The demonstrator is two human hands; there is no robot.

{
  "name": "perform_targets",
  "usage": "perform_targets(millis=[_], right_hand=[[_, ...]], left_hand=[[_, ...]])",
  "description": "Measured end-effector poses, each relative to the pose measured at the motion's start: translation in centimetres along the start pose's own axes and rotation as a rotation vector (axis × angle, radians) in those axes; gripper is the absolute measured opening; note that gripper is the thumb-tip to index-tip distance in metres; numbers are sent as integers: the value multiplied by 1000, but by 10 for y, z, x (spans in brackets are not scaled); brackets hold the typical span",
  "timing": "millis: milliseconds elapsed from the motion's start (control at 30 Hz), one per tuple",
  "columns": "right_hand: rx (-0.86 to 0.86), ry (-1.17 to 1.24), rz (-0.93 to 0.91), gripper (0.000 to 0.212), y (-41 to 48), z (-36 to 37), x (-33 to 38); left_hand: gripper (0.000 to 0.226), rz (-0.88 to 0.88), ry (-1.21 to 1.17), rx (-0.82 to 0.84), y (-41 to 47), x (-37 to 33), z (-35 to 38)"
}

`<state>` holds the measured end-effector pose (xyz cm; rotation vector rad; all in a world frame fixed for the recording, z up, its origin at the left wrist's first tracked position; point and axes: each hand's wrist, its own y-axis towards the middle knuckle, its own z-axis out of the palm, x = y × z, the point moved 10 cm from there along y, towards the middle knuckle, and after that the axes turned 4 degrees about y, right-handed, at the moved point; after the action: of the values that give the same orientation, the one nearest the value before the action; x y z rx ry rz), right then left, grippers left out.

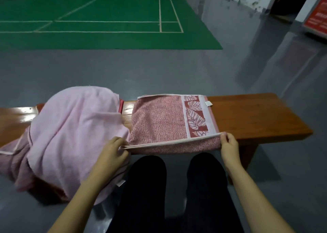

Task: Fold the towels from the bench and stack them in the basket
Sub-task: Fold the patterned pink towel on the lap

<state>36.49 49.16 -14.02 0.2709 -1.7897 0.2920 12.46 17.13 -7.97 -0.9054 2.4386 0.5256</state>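
Observation:
A red patterned towel (pixel 159 121) with a leaf border lies folded flat on the wooden bench (pixel 256 116). Its near edge hangs slightly over the bench front. My left hand (pixel 113 149) pinches the near left corner of this towel. My right hand (pixel 228 144) pinches the near right corner. To the left, a heap of pale pink towels (pixel 74 126) covers the bench and drapes toward the floor. No basket is in view.
The right end of the bench is bare wood. My dark-trousered legs (pixel 177 188) stand close to the bench front. Grey floor lies beyond, with a green court mat (pixel 106 20) further back and a red sign (pixel 316 20) at the far right.

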Motion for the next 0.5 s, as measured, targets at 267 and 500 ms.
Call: perform_targets(millis=[267, 500], right_hand=[[-2, -349, -175, 37, -21, 3, 42], [708, -216, -526, 45, -148, 159, 138]], left_hand=[[20, -31, -395, -91, 12, -30, -5], [12, 105, -268, -75, 15, -61, -4]])
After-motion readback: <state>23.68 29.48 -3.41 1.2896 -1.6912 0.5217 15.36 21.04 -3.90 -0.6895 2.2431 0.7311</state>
